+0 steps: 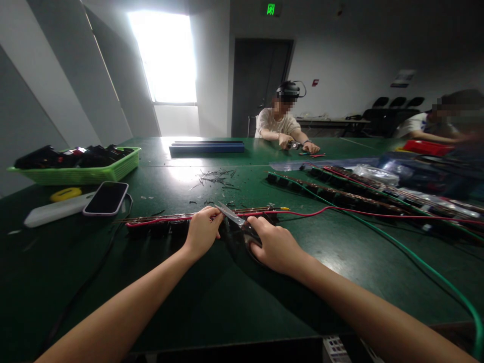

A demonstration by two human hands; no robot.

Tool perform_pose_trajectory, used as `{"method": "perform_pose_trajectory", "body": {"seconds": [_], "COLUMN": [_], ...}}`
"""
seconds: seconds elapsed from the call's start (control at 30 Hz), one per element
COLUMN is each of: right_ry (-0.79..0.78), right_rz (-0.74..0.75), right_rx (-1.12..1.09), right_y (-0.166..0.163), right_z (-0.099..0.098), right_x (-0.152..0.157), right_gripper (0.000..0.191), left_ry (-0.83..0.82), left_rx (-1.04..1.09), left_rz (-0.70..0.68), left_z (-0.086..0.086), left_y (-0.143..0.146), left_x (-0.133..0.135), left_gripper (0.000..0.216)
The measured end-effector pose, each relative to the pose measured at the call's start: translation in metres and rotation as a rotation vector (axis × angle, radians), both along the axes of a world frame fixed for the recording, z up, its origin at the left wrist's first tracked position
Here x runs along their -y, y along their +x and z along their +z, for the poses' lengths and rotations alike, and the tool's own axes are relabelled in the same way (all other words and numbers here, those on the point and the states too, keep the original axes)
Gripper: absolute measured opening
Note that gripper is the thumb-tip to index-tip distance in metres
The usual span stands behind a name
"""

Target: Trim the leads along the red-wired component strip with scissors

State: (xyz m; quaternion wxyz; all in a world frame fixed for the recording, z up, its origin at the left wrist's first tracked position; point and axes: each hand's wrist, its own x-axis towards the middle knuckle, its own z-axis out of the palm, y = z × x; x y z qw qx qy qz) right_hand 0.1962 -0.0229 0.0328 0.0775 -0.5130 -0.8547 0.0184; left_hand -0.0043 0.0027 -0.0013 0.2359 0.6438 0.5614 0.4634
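My right hand (pixel 278 245) is closed around the handles of a pair of scissors (pixel 235 218). Their blades point left and away from me, with the tips beside my left fingers. My left hand (pixel 204 229) pinches thumb and finger together at a long black strip (pixel 151 228); what is between the fingertips is too small to make out. A red wire (pixel 172 218) runs along that strip and on to the right. The strip lies crosswise on the table, its middle partly hidden behind my hands.
Thin black offcuts (pixel 215 177) lie beyond my hands. On the left are a phone (pixel 106 198), a white case (pixel 58 207), a yellow tape measure (pixel 66 194) and a green basket (pixel 124 164) of black parts. More wired strips (pixel 340 194) and a green wire (pixel 401 247) spread rightward. Two people sit opposite.
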Motion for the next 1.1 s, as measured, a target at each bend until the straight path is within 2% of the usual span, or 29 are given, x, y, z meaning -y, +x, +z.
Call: {"method": "perform_pose_trajectory", "body": {"seconds": [0.73, 1.1], "right_ry": [-0.02, -0.039], "right_rz": [0.009, 0.064], "right_rx": [-0.066, -0.088], "right_y": [0.0011, 0.0051], "right_z": [0.0007, 0.0012], "right_x": [-0.0005, -0.0025], "right_gripper": [0.046, 0.052], "left_ry": [-0.006, -0.005], "left_rx": [-0.015, -0.003], "left_rz": [0.012, 0.009], "left_z": [-0.0037, -0.0013], "left_y": [-0.0008, -0.0005], "left_x": [-0.0017, -0.0006], "left_gripper": [0.021, 0.022]}}
